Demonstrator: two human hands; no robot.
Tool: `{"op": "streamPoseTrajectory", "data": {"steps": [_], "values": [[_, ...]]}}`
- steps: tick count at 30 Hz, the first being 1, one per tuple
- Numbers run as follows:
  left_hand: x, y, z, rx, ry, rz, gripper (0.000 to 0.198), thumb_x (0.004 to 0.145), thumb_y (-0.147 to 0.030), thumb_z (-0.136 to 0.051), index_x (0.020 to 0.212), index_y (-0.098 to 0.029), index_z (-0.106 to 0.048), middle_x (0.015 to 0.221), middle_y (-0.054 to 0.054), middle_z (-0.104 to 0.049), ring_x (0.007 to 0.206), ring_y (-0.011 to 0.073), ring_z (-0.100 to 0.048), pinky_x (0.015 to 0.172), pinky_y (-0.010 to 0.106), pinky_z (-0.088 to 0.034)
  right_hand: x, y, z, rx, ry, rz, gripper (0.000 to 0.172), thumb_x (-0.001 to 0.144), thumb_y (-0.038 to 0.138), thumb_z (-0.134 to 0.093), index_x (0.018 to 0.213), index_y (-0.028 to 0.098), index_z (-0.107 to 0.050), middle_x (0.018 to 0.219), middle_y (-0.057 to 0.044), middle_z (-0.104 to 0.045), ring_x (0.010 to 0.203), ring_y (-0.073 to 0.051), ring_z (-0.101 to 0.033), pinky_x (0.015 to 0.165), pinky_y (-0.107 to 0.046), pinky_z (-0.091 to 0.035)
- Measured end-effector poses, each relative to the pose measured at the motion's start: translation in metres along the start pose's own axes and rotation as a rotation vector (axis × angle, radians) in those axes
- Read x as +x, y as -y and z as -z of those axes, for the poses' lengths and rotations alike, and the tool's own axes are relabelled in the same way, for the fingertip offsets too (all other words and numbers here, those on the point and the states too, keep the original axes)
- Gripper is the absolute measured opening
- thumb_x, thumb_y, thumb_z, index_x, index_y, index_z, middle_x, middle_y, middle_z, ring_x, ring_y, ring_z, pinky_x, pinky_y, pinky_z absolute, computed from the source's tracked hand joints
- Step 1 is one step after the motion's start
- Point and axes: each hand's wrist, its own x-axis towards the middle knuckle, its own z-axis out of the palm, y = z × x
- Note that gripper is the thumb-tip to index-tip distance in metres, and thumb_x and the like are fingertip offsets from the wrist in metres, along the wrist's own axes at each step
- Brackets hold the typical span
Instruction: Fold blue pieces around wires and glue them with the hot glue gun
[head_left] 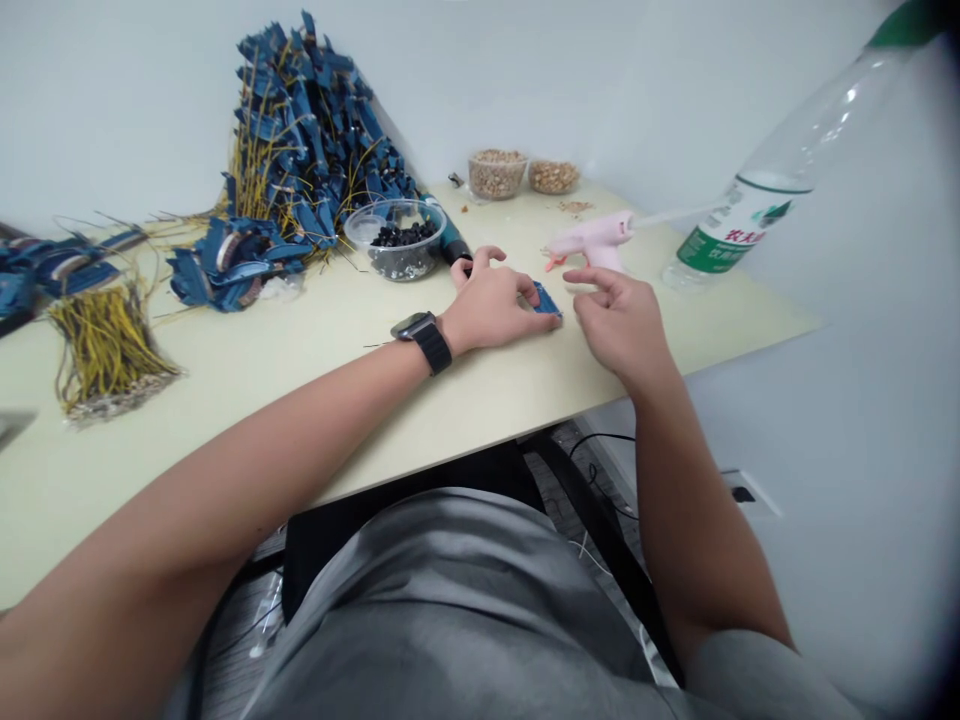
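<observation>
My left hand (495, 303), with a black watch on the wrist, is at the table's right part. Its thumb and bent fingers close on a small blue fabric piece (547, 298) at the tabletop. Just to the right, my right hand (622, 315) is raised with its fingers curled and the index finger reaching toward the blue piece. Whatever is between its fingertips, if anything, is too small to make out. Behind the hands lies a pale pink glue gun (592, 238) with an orange trigger.
A clear tub of black beads (405, 245) stands behind my left wrist, beside a dark teal tool (452, 240). Heaped blue pieces with yellow cords (300, 140) lean on the wall. Two bowls (497, 178) stand at the back. A large bottle (739, 215) is at right.
</observation>
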Motion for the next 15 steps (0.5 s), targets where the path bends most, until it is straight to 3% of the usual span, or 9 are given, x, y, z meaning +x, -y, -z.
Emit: {"op": "streamPoseTrajectory", "data": {"steps": [8,12,15], "values": [[0.003,-0.016,-0.010,0.027,-0.064,0.022,0.038,0.102,-0.061,-0.099,0.094,-0.026,-0.088,0.121,0.017,-0.092,0.180,0.0573,-0.042,0.146,0.087,-0.022,-0.001,0.004,0.000,0.004,-0.019,-0.008,0.055,0.089,0.020,-0.069,0.140,0.025,-0.090,0.066,0.004,-0.056,0.068,-0.028,-0.061,0.077,-0.045,-0.056],[0.005,-0.020,-0.016,0.052,-0.083,0.049,0.036,0.104,-0.057,-0.098,0.118,-0.026,-0.089,0.142,0.017,-0.093,0.182,0.0563,-0.046,0.146,0.085,-0.027,-0.002,0.009,0.002,0.006,-0.030,-0.041,0.058,0.090,0.012,-0.069,0.143,0.023,-0.088,0.068,0.004,-0.060,0.068,-0.026,-0.059,0.082,-0.045,-0.054],[0.003,-0.026,-0.013,0.115,-0.098,0.064,0.051,0.109,-0.059,-0.096,0.145,-0.026,-0.085,0.155,0.017,-0.091,0.188,0.0552,-0.043,0.147,0.085,-0.030,-0.004,0.008,0.004,-0.036,-0.084,-0.042,0.054,0.092,0.012,-0.071,0.141,0.023,-0.090,0.075,-0.003,-0.071,0.068,-0.026,-0.056,0.081,-0.049,-0.050]]}}
